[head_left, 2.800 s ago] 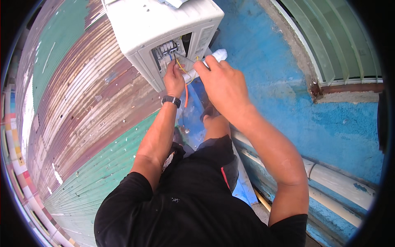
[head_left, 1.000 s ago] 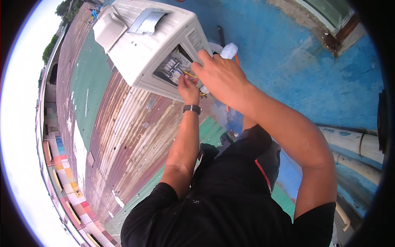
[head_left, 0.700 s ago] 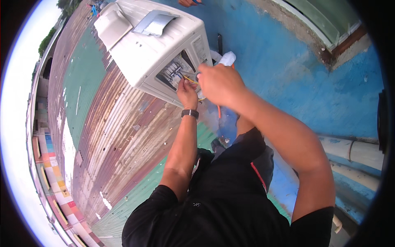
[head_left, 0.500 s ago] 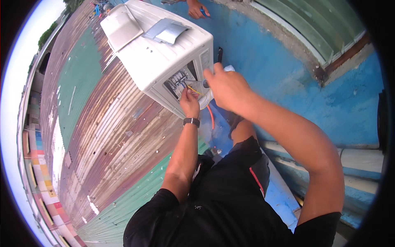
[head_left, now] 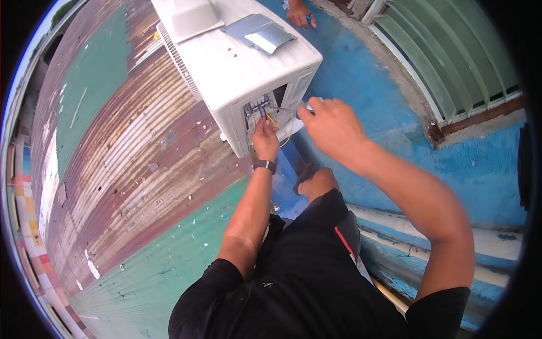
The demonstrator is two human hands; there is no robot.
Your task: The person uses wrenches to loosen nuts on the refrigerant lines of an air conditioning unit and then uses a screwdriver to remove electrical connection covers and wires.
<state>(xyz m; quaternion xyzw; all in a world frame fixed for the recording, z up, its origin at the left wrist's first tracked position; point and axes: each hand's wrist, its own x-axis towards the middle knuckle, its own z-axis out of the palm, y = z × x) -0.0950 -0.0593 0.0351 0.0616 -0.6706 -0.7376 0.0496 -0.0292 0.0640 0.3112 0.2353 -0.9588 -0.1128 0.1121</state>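
Note:
A white outdoor air-conditioner unit (head_left: pixel 248 70) has an opening in its end, where a terminal block (head_left: pixel 258 107) with wires shows. My right hand (head_left: pixel 333 125) is closed around the handle of a screwdriver (head_left: pixel 285 109). Its shaft runs left to the terminal block; exactly where the tip sits is too small to tell. Just below the block, my left hand (head_left: pixel 265 138) pinches thin wires at its fingertips. A yellow wire (head_left: pixel 272 120) loops out beside that hand.
A bent metal sheet (head_left: pixel 257 33) and a white cover (head_left: pixel 193 18) lie on the unit. Beyond it is another person's hand (head_left: pixel 299 14). A blue wall (head_left: pixel 372 93) with a louvred window (head_left: pixel 451 53) stands right; a corrugated metal roof (head_left: pixel 152 147) spreads left.
The view has shifted, so the unit appears farther right and the window shows more. Both hands keep their holds near the terminal block.

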